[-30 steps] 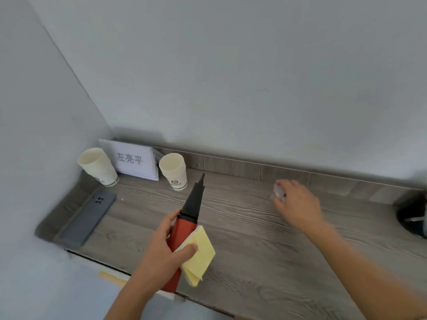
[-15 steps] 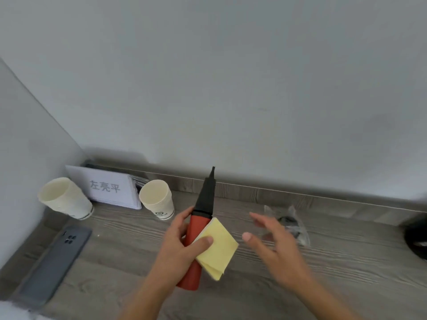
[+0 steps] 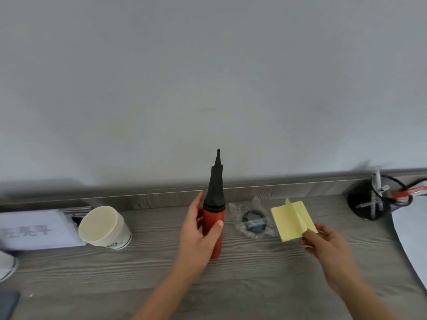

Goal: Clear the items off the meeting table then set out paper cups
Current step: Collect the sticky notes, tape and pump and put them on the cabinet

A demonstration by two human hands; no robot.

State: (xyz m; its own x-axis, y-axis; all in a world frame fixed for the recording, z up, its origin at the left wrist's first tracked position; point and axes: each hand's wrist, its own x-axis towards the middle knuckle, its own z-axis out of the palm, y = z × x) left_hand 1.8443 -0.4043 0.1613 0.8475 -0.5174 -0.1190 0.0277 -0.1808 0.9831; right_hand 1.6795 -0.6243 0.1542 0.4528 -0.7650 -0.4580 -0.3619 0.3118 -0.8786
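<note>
Left grip [image 3: 198,239] closed round the red pump [image 3: 213,214]; right grip [image 3: 330,243] pinching yellow notes [image 3: 288,220].
Pump's long axis upright, black nozzle [image 3: 216,188] pointing up.

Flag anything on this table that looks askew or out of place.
The yellow sticky pad pinched by the right hand has a top sheet curling up. A crumpled clear bag lies loose beside the pump the left hand grips.

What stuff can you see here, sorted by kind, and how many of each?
paper cups: 2
red pump: 1
yellow sticky notes: 1
bagged black ring: 1
name card: 1
pen holder: 1
grey phone: 1
white sheet: 1
Total: 9
</note>
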